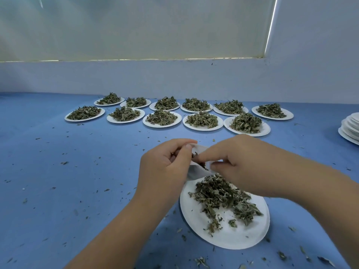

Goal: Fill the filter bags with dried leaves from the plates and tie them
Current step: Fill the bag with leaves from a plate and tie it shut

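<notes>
- Across the upper middle of the frame, starting at the left, two rows of paper plates each carry a leaf heap. They sit well apart from your hands, probably queued for later bags.
- Left of centre, your left hand pinches the left edge of a white filter bag between thumb and fingers, propping its mouth up.
- Right of centre, your right hand curls its fingertips on the bag's opposite edge, spreading the mouth. Dark leaf bits show inside. Whether this hand also holds leaves, I cannot tell.
- Lower right of centre, the near plate holds a loose pile of dried leaves. The bag hangs just over its far rim, likely so spills drop back.
- At the right edge sits a stack of empty plates.
- Leaf crumbs dot the blue table.
</notes>
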Tool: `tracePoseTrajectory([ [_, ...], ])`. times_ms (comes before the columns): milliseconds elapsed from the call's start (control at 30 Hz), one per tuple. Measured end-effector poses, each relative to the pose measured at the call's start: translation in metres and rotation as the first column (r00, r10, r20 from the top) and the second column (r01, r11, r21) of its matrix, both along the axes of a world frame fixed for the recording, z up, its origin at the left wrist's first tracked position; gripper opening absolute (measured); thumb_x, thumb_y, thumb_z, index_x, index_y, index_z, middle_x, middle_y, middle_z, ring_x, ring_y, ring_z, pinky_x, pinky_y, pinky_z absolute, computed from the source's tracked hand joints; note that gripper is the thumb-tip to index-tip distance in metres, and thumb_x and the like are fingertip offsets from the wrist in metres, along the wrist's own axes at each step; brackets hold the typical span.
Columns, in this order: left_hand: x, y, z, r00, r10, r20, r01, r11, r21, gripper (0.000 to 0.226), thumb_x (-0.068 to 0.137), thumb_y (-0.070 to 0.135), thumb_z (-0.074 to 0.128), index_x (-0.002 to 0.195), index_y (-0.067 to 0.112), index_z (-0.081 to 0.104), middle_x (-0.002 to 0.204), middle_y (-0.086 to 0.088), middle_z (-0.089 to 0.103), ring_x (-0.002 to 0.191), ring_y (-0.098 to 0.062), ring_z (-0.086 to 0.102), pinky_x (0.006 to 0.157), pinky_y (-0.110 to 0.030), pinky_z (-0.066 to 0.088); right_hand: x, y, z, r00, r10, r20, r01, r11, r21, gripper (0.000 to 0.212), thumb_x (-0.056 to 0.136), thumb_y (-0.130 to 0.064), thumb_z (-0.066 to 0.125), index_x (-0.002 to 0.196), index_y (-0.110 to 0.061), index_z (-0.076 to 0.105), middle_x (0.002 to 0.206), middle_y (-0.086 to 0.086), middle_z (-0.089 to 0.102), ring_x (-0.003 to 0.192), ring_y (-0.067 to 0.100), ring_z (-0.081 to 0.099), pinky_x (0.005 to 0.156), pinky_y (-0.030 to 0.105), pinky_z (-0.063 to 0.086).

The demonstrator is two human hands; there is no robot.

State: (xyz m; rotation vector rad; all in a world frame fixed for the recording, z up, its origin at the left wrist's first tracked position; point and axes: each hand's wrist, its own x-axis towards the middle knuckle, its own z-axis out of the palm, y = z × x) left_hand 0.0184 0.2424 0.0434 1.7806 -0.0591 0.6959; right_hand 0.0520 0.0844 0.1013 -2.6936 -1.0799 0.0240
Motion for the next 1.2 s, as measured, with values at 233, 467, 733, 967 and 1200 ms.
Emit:
tracePoseTrajectory([
  [233, 0.000, 0.000, -0.002, 0.998, -0.055, -0.007, 0.055, 0.998, 0.006, 0.025, 0.091, 0.014, 0.060, 0.083, 0.034, 0.074, 0.064, -0.005, 0.065, 0.055, -0.013, 0.055, 0.050, -0.016, 0.045, -0.006, 0.000, -0.005, 0.998, 0.038, -0.043, -0.046, 0.977, -0.206, 0.038, 0.087, 0.000, 0.038, 0.091, -0.038, 0.045, 0.068, -0.004, 0.044, 0.054, 0.014, 0.039, 0.052, 0.030, 0.035],
  [467, -0.002, 0.003, 0.002, 0.997, -0.057, 0.046, 0.056, 0.998, 0.038, 0.028, 0.093, 0.011, 0.058, 0.083, 0.034, 0.071, 0.061, 0.006, 0.064, 0.049, -0.004, 0.054, 0.047, -0.008, 0.039, -0.004, -0.012, 0.010, 0.997, 0.015, -0.072, -0.023, 0.994, -0.103, 0.045, 0.094, -0.020, 0.046, 0.120, -0.057, 0.042, 0.070, -0.012, 0.058, 0.052, 0.002, 0.051, 0.048, 0.020, 0.039],
  [733, 0.004, 0.020, 0.005, 0.992, 0.085, 0.090, -0.089, 0.995, 0.045, 0.028, 0.095, 0.019, 0.056, 0.081, 0.040, 0.067, 0.053, 0.003, 0.050, 0.044, -0.003, 0.039, 0.043, -0.009, 0.029, -0.010, -0.038, -0.008, 0.998, -0.017, 0.057, 0.007, 0.985, 0.172, 0.034, 0.081, -0.053, 0.047, 0.114, -0.054, 0.048, 0.109, -0.034, 0.045, 0.100, -0.012, 0.049, 0.071, 0.010, 0.037],
  [967, 0.005, 0.020, 0.002, 0.986, 0.109, 0.127, -0.125, 0.984, 0.126, 0.028, 0.095, 0.019, 0.056, 0.084, 0.043, 0.066, 0.057, 0.018, 0.054, 0.050, -0.001, 0.045, 0.045, -0.007, 0.031, -0.016, -0.068, -0.054, 0.991, -0.030, -0.130, 0.024, 0.999, -0.045, 0.061, 0.080, -0.072, 0.047, 0.137, -0.058, 0.027, 0.140, -0.042, 0.018, 0.128, -0.019, 0.016, 0.109, 0.017, 0.021],
  [1200, 0.006, 0.018, -0.003, 0.984, 0.111, 0.142, -0.135, 0.975, 0.177, 0.029, 0.094, 0.020, 0.056, 0.083, 0.045, 0.065, 0.058, 0.021, 0.055, 0.053, 0.003, 0.047, 0.048, -0.006, 0.033, -0.016, -0.065, -0.066, 0.999, -0.015, -0.047, 0.010, 0.994, -0.110, 0.056, 0.093, -0.054, 0.049, 0.143, -0.052, 0.025, 0.145, -0.033, 0.021, 0.134, -0.010, 0.013, 0.112, 0.021, 0.019],
])
